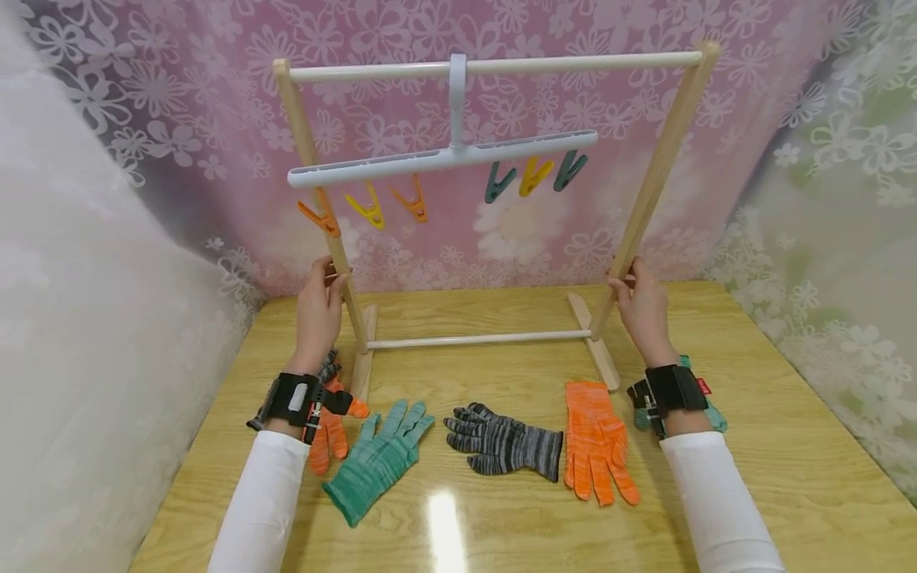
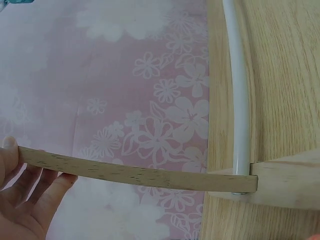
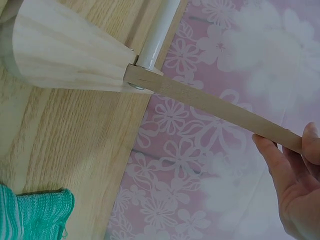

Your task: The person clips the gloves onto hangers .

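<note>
Nearest the camera, two white sleeves are seen rising from the near edge of the tabletop (image 1: 788, 446), each wrist strapped with a black camera band. Fingers and thumb of the left hand (image 1: 318, 306) are wrapped round the left upright of the wooden drying rack (image 1: 325, 199), low on the post; the right hand (image 1: 645, 306) is likewise closed round the right upright at the same height. In the left wrist view the thumb tip is laid over the post with the fingers (image 2: 42, 192) under it; in the right wrist view the fingers (image 3: 280, 170) are curled beneath the post.

The rack is stood on the far half of the tabletop, its two feet joined by a white lower bar (image 1: 476, 341); a white top bar (image 1: 573, 62) spans the uprights. From it a pale grey hanger (image 1: 444, 155) is hung, slightly tilted, carrying six clothes pegs: orange, yellow, orange on the left; teal, yellow, teal on the right.

Laid along the near side of the rack: an orange glove (image 1: 329, 438) partly hidden under the left wrist, a teal glove (image 1: 380, 461), a grey striped glove (image 1: 505, 444), a second orange glove (image 1: 595, 450), and a second teal glove (image 1: 712, 414) beneath the right wrist.
</note>
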The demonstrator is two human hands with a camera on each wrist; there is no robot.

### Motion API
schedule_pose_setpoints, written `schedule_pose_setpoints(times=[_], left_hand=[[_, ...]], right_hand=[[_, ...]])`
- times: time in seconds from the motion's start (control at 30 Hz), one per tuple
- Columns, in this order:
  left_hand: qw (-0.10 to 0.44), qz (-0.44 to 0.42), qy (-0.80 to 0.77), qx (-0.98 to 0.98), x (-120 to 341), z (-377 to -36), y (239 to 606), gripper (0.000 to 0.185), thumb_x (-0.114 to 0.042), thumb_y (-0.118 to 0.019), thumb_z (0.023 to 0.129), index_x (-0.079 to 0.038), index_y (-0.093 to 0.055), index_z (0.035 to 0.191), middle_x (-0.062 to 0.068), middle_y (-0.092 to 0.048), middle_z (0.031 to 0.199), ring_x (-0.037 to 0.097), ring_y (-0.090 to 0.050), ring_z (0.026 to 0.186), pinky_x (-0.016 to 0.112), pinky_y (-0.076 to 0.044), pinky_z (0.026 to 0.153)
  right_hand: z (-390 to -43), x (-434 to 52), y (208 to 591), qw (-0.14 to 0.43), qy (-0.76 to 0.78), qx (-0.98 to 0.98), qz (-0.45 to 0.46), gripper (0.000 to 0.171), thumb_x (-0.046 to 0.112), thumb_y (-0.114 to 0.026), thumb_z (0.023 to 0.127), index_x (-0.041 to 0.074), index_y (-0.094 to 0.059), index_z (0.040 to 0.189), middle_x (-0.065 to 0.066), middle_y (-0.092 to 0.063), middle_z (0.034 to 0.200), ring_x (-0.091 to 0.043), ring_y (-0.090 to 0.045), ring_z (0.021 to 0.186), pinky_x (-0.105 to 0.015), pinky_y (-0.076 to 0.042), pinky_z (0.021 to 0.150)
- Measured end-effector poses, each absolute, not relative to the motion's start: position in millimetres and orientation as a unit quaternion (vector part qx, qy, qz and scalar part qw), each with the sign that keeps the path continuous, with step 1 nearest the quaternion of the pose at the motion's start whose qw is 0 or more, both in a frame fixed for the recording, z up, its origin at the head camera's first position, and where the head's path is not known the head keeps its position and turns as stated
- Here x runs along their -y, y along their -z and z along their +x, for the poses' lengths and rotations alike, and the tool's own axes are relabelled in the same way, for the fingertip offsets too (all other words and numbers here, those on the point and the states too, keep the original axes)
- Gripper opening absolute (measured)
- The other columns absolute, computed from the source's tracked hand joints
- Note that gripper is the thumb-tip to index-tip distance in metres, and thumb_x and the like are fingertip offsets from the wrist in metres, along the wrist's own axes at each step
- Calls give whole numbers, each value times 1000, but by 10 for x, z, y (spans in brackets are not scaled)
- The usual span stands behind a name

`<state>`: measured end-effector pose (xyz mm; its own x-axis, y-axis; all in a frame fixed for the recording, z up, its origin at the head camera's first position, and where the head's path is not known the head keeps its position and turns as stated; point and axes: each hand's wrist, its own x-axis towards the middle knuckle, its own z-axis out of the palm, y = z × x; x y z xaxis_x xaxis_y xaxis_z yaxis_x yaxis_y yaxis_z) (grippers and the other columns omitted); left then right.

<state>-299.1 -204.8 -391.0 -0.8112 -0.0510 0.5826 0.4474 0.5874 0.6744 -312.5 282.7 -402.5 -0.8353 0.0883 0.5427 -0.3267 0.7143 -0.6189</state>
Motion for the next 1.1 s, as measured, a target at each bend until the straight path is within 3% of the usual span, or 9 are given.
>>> schedule_pose_setpoints(times=[0.23, 0.47, 0.6, 0.8, 1.1], left_hand=[[292, -104, 440, 843, 2148, -2909, 3826, 39, -19, -60, 104, -2, -58, 138, 22, -65, 126, 38, -67, 109, 49, -59, 83], [356, -82, 463, 808, 2245, -2786, 3432, 35, -27, -57, 105, -6, -65, 132, 12, -71, 119, 27, -72, 96, 11, -54, 74], [381, -91, 498, 774, 2257, -2657, 3124, 35, -28, -56, 106, -9, -63, 134, 9, -71, 120, 16, -70, 98, 14, -56, 78], [390, -97, 533, 745, 2100, -2549, 2722, 39, -26, -62, 103, -16, -59, 141, 5, -69, 126, 12, -67, 107, 20, -57, 83], [422, -95, 504, 748, 1894, -2552, 2583, 33, -26, -66, 100, -8, -71, 127, 4, -74, 115, 1, -64, 92, 13, -53, 76]], right_hand=[[-3063, -2795, 3956, 251, -376, 890, 63, 37, 11, -58, 104, -7, -48, 134, -35, -60, 120, -54, -63, 107, -62, -55, 83], [-2970, -2783, 3818, 221, -384, 895, 42, 56, 21, -59, 105, -2, -37, 152, -34, -54, 133, -51, -60, 115, -62, -51, 90], [-2900, -2745, 3831, 229, -395, 889, 36, 61, 19, -60, 104, -1, -33, 155, -34, -54, 135, -51, -60, 115, -61, -52, 90], [-2845, -2726, 3896, 248, -388, 887, 38, 58, 16, -61, 103, -2, -36, 152, -34, -57, 132, -51, -63, 110, -61, -52, 90], [-2719, -2777, 3951, 230, -406, 884, 36, 60, 22, -59, 105, 6, -33, 157, -29, -55, 137, -51, -61, 112, -60, -53, 87]])
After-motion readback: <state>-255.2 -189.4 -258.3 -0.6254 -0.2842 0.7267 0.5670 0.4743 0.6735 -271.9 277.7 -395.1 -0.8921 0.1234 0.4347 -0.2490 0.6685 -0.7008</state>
